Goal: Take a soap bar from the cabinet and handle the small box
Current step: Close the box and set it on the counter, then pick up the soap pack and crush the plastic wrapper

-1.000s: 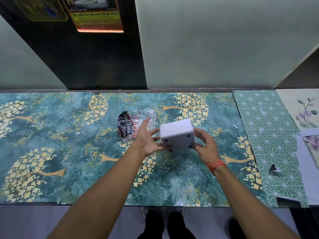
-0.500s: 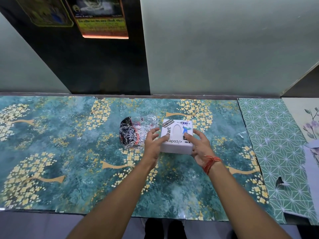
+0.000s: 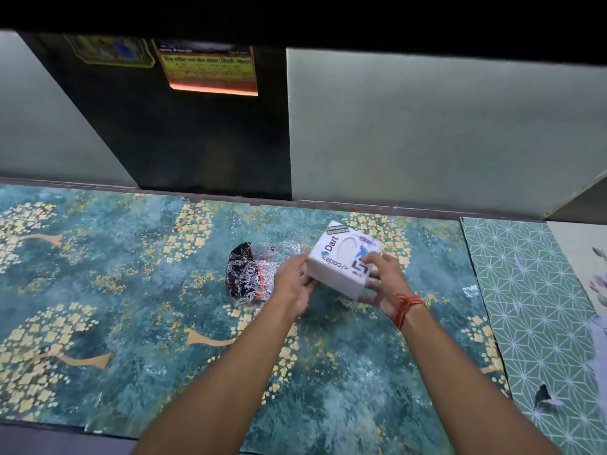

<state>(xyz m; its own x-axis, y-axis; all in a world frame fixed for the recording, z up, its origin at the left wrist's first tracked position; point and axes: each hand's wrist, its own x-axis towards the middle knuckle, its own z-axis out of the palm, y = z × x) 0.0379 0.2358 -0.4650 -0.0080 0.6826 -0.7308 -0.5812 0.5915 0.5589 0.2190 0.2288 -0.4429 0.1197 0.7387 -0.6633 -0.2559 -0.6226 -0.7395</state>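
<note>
Small box (image 3: 343, 259) sat right of centre in the frame, held between both my hands, tilted so one corner pointed away from me. White, printed top facing up; "Dart" and "code" legible on it, plus a dark label at the far corner. I could not tell whether its underside touched the counter (image 3: 131, 323) or hung just above it.

Left hand (image 3: 292, 284) pressed against the box's left side, fingers curled around the lower edge. Right hand (image 3: 382, 277) gripped the near right corner, fingertips on the printed top, thumb below. Both hands closed on the box, neither spread wide. Red thread band (image 3: 407, 307) on my right wrist.

Just left of my left hand, touching or nearly so, lay a dark packet with white and red print inside crinkled clear plastic wrap (image 3: 254, 274), flat on the counter. Whether that was the soap bar I could not tell.

Counter covered in teal sheet with yellow blossom trees; a green geometric sheet (image 3: 532, 307) adjoined it at right of frame, a pale floral one at the far right edge.

Upper part of frame: pale panels either side of a dark opening (image 3: 197, 142). A yellow-orange printed poster (image 3: 210, 70) hung at upper centre-left, another picture beside it, dim.
</note>
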